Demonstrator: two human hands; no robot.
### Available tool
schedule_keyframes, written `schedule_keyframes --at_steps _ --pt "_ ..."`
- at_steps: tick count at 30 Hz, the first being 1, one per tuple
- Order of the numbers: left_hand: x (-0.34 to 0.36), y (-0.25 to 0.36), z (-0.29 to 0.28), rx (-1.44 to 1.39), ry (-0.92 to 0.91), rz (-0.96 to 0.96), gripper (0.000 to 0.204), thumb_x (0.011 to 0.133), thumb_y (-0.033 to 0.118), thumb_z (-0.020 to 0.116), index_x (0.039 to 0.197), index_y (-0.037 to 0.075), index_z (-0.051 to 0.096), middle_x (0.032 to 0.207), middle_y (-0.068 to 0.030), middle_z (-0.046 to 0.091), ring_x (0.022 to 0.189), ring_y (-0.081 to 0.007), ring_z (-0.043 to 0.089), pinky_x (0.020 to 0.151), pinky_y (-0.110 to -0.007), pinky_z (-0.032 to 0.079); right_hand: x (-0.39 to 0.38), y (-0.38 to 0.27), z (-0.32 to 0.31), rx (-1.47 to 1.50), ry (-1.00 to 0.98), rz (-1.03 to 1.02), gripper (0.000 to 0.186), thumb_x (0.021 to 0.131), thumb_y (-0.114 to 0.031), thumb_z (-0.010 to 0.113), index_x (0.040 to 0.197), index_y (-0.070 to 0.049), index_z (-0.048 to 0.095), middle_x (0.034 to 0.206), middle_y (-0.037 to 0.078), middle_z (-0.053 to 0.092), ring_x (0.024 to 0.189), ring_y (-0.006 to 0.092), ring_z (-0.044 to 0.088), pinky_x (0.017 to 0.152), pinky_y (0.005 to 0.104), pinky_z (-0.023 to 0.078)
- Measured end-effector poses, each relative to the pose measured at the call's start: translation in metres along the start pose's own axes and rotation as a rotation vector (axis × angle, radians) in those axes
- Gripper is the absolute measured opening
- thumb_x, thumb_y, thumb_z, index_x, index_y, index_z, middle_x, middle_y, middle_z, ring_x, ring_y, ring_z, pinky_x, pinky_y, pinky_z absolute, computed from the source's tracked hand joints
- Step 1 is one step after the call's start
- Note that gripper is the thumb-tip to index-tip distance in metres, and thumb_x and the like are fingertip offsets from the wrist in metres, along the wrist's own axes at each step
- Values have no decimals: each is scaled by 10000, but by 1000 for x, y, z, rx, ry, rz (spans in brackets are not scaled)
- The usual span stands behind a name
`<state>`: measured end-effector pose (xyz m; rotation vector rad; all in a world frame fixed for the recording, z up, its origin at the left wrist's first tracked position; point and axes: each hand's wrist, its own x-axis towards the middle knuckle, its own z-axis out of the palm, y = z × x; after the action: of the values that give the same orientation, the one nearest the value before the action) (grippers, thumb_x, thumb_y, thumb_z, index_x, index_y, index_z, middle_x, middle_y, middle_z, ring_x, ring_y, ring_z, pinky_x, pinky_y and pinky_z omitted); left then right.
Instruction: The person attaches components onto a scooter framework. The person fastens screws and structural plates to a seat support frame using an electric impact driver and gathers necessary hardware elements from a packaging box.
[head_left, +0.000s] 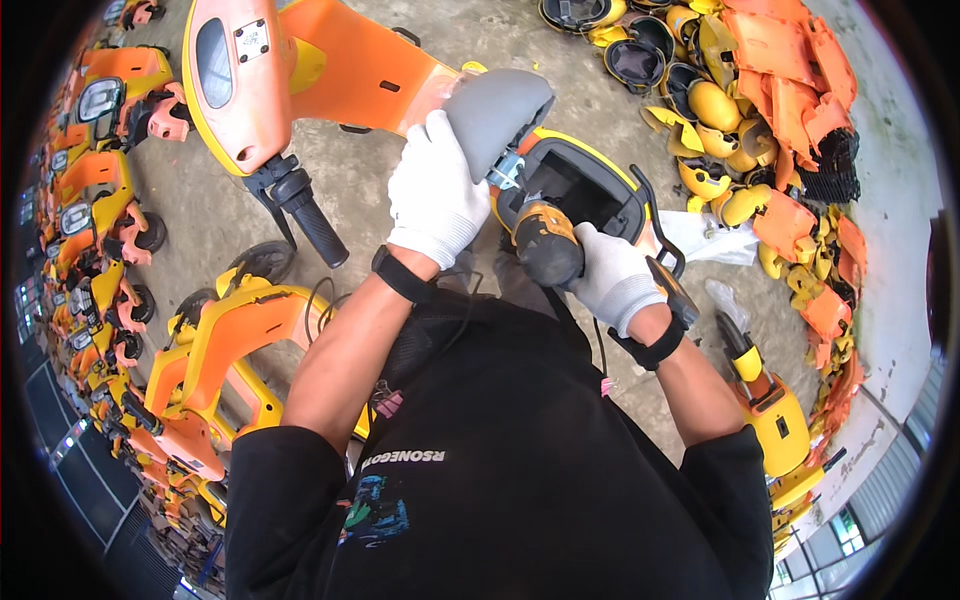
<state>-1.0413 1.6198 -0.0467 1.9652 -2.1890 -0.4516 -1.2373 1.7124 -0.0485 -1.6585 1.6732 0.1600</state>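
Observation:
A scooter with an orange and yellow body [370,75] stands in front of me, its grey seat [497,112] tipped up. My left hand [436,190], in a white knit glove, is closed on the near left edge of the seat. In my gloved right hand [615,278] is a cordless drill [547,245], black and orange, the fingers wrapped round its grip. The drill's front end points at the metal seat hinge [507,170]; whether its bit touches a screw I cannot tell. Behind the drill the dark storage box [575,190] under the seat lies uncovered.
The scooter's handlebar grip [312,222] juts out at the left. Another orange and yellow scooter frame [230,340] stands close to my left arm. Yellow helmets [712,108] and orange panels [770,50] are heaped at the far right. Rows of scooters [95,240] line the left.

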Motion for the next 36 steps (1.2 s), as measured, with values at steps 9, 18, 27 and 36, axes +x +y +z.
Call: schedule_keyframes --at_steps 9,18,27,36 --pt "0 8 0 -31 63 23 649 674 153 740 1202 2 394 1044 -220 523 899 -393 606 745 -444 525 2 2 -7 -38 4 -15 360 744 -176 691 1010 -14 511 899 212 646 893 382 633 783 455 512" --pt "2 9 5 -10 54 29 645 662 132 760 1168 -13 387 1005 -225 515 892 -385 605 729 -437 533 6 3 -15 14 -33 -5 339 752 -152 665 1016 -4 513 873 231 648 884 402 629 778 461 511" --pt "14 10 5 7 36 26 600 688 153 713 1175 -10 402 1001 -229 528 859 -391 616 717 -447 531 23 4 -38 18 -49 -31 306 742 -156 659 990 -3 562 854 246 655 878 398 638 783 448 514" --pt "29 14 13 75 93 89 588 702 205 689 1174 -39 437 957 -234 561 807 -374 638 699 -435 536 44 29 -56 126 -1 -121 344 687 -74 654 1020 3 612 885 194 667 853 322 635 794 377 509"
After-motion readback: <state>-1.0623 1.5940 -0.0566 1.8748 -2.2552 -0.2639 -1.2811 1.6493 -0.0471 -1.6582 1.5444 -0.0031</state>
